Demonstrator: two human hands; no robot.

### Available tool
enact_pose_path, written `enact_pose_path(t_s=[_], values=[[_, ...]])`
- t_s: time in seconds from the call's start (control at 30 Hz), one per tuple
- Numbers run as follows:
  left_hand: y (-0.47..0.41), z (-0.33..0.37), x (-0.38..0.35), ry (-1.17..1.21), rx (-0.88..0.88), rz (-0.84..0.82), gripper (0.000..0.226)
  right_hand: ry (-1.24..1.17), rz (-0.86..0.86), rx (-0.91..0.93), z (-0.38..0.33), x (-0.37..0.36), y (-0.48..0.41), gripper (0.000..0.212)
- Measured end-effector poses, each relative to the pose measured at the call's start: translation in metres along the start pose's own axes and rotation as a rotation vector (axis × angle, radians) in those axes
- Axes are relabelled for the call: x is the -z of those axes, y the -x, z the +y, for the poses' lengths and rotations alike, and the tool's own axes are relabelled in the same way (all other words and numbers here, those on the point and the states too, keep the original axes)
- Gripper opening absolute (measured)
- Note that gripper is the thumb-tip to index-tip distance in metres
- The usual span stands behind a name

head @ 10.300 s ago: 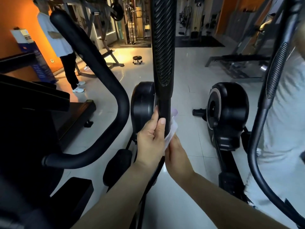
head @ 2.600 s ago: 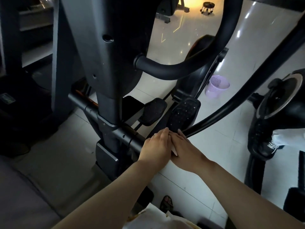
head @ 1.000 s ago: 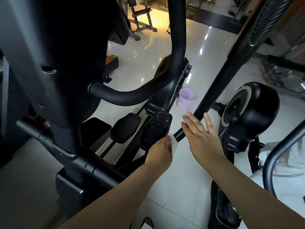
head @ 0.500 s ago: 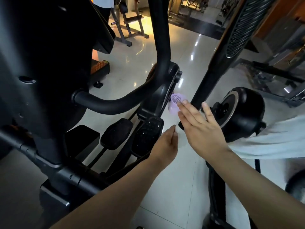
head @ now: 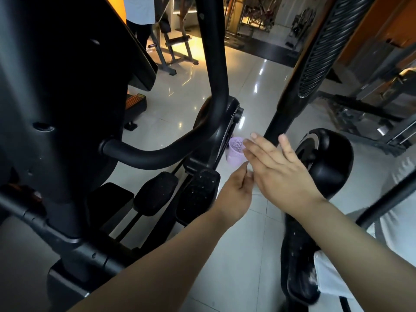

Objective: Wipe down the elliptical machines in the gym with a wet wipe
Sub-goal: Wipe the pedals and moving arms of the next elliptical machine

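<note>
The black elliptical machine (head: 67, 131) fills the left, with a curved handle (head: 162, 154) and studded pedals (head: 198, 194) below. Its ribbed swing arm (head: 281, 118) slants up to the right. My left hand (head: 236, 192) hovers beside the right pedal, fingertips pinched together; only a pale sliver of the wet wipe (head: 249, 174) shows there. My right hand (head: 276, 163) is flat with straight fingers, just above my left hand. Its fingertips reach the lower end of the swing arm.
A small lilac mesh basket (head: 235, 154) stands on the glossy tile floor behind my hands. A second elliptical's flywheel housing (head: 328, 161) and base rail (head: 297, 255) lie to the right. White cloth (head: 328, 275) lies by the rail. A person (head: 139, 12) stands far back.
My view has tilted up a little. My right hand has risen along the swing arm's lower end, and my left hand has lifted off the pedal's edge toward it.
</note>
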State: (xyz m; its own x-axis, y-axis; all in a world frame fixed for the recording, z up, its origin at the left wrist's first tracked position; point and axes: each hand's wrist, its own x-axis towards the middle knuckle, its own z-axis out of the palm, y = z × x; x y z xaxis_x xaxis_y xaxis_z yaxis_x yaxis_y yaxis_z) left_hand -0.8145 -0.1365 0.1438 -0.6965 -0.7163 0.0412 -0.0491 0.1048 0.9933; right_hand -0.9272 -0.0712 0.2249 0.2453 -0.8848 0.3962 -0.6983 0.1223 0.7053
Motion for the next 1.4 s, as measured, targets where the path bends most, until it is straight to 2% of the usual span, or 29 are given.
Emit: enact_pose_path(t_s=[0.1,0.23,0.3,0.4,0.53,0.63,0.73,0.93,1.13,1.27,1.4], values=[[0.006,-0.008,0.001,0.002,0.015,-0.026,0.048,-0.048,0.011,0.015,0.004,0.004,0.001,0.057],[0.015,-0.019,0.004,-0.084,0.118,-0.017,0.035,-0.073,0.085,0.046,0.018,0.016,0.000,0.056],[0.013,-0.008,0.006,-0.056,0.152,-0.021,0.028,-0.110,0.108,-0.019,0.023,0.020,-0.002,0.060],[0.007,0.016,0.007,0.020,0.073,-0.006,0.040,-0.204,0.089,-0.127,0.029,0.027,-0.009,0.071],[0.004,0.024,0.001,0.072,-0.024,-0.007,0.051,-0.254,0.052,-0.099,0.031,0.029,-0.011,0.072],[0.012,0.019,-0.001,0.044,0.058,-0.009,0.052,-0.270,0.052,-0.075,0.036,0.032,-0.010,0.071],[0.011,0.029,0.001,0.129,0.117,0.018,0.048,-0.280,0.100,-0.048,0.042,0.038,-0.009,0.066],[-0.004,0.063,0.003,0.250,-0.050,0.068,0.046,-0.429,0.151,-0.084,0.044,0.048,-0.015,0.066],[0.004,0.054,-0.001,0.224,0.016,0.105,0.043,-0.400,0.114,-0.056,0.049,0.050,-0.019,0.071],[-0.007,0.077,0.003,0.276,-0.087,0.126,0.039,-0.399,0.131,-0.021,0.053,0.053,-0.019,0.069],[-0.009,0.080,0.003,0.274,-0.126,0.147,0.040,-0.545,0.198,-0.147,0.060,0.058,-0.021,0.074]])
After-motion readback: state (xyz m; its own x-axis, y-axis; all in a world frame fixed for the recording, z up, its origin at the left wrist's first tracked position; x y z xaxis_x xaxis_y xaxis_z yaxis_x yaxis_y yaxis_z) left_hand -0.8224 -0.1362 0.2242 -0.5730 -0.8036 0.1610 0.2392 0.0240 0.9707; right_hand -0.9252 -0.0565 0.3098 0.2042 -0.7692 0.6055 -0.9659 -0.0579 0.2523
